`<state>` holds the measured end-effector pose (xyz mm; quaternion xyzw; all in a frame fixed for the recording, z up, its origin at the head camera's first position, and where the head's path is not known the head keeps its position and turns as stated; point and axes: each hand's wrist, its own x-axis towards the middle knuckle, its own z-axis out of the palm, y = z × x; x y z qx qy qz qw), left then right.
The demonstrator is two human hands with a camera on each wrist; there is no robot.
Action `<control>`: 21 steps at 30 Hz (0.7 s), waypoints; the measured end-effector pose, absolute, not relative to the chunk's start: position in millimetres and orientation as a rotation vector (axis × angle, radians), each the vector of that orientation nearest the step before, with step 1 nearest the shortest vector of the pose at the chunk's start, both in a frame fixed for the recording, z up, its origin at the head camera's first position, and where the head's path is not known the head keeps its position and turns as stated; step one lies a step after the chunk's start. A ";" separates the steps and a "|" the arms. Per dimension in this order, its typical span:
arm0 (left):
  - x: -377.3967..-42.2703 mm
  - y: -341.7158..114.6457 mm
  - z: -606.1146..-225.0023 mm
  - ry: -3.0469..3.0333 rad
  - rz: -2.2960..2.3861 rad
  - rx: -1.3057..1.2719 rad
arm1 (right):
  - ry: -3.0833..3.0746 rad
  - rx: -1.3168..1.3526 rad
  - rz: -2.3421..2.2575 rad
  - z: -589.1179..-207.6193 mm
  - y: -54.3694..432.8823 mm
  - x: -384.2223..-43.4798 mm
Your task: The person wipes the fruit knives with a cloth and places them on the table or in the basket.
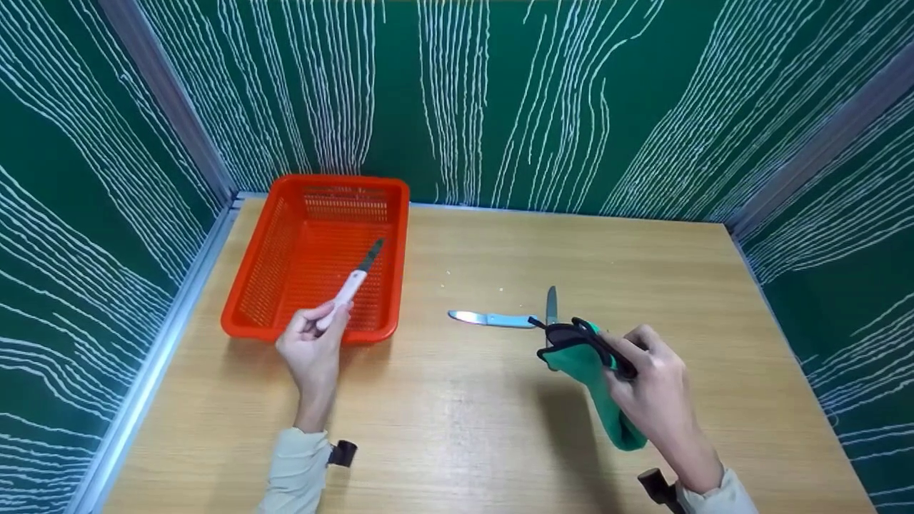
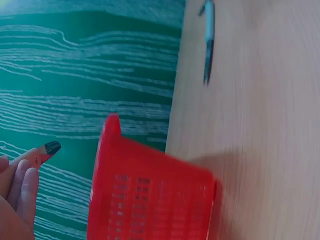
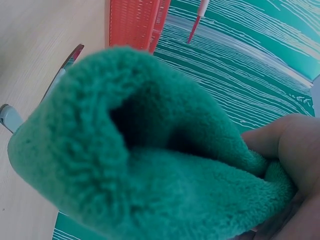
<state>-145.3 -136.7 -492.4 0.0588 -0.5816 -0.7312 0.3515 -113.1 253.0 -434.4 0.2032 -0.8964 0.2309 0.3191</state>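
My left hand (image 1: 314, 353) grips the pale handle of a small knife (image 1: 350, 287), its blade angled up and away over the red basket (image 1: 241, 308). My right hand (image 1: 660, 389) pinches a fuzzy green cloth (image 1: 610, 403) with black edging, which hangs down above the table. In the right wrist view this green cloth (image 3: 85, 150) is folded, with a dark hollow in its middle. Beyond it lies a blue-handled knife (image 1: 508, 320), blade to the left. Another knife (image 1: 551, 301) points away from me, its handle mostly hidden by the cloth.
The perforated basket stands at the table's back left. Green panels (image 1: 396, 93) with wavy white lines enclose the wooden tabletop (image 1: 457, 421) at the back and both sides. Small white specks (image 1: 501, 289) lie near the knives.
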 end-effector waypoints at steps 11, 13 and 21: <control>-169.6 -167.5 -508.4 -1.823 -1.391 0.231 | -2.389 0.502 0.599 -431.9 256.7 -112.2; -174.6 -172.8 -510.7 -1.858 -1.345 0.247 | -2.376 0.498 0.600 -431.3 257.7 -111.9; -190.2 -187.7 -514.8 -2.086 -1.219 0.365 | -2.363 0.475 0.623 -428.5 261.6 -111.6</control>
